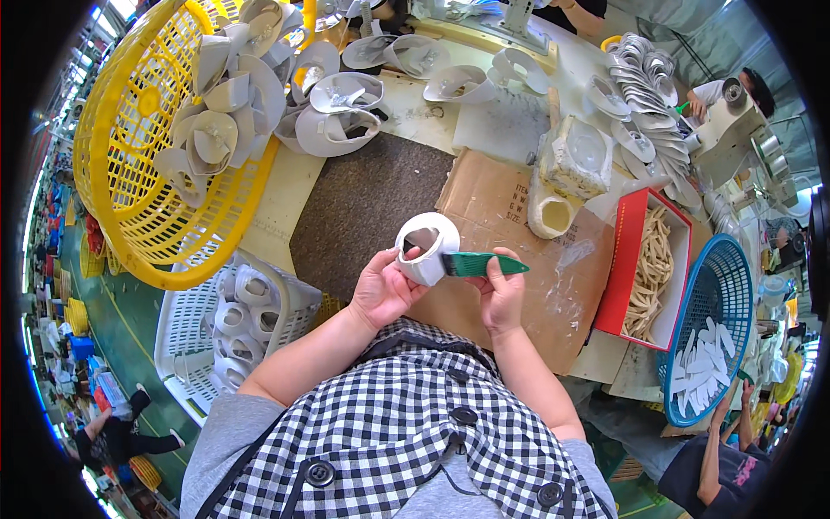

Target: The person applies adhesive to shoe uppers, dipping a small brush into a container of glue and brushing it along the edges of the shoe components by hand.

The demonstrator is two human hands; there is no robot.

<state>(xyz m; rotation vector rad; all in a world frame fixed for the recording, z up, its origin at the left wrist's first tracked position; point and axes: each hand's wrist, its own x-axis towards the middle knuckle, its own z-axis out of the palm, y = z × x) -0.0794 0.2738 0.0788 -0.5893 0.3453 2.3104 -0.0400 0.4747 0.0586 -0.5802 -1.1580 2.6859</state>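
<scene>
My left hand [380, 290] is closed on the lower left side of a white curved piece [443, 232] that looks like a shoe upper, with an opening through it. In my right hand [501, 298] is a green-handled brush [484, 264], gripped between thumb and fingers. Its dark bristle end touches the right side of the white piece. Both hands are above the table's near edge, over a brown cardboard sheet [527, 285] and a dark, rough mat [372, 199].
A yellow basket [112, 199] of white pieces stands left, above a white basket [186, 303] of more. A crusted white pot [549, 212] sits on the cardboard. At right are a red box [621, 268] of beige strips and a blue basket [731, 259]. Other people work nearby.
</scene>
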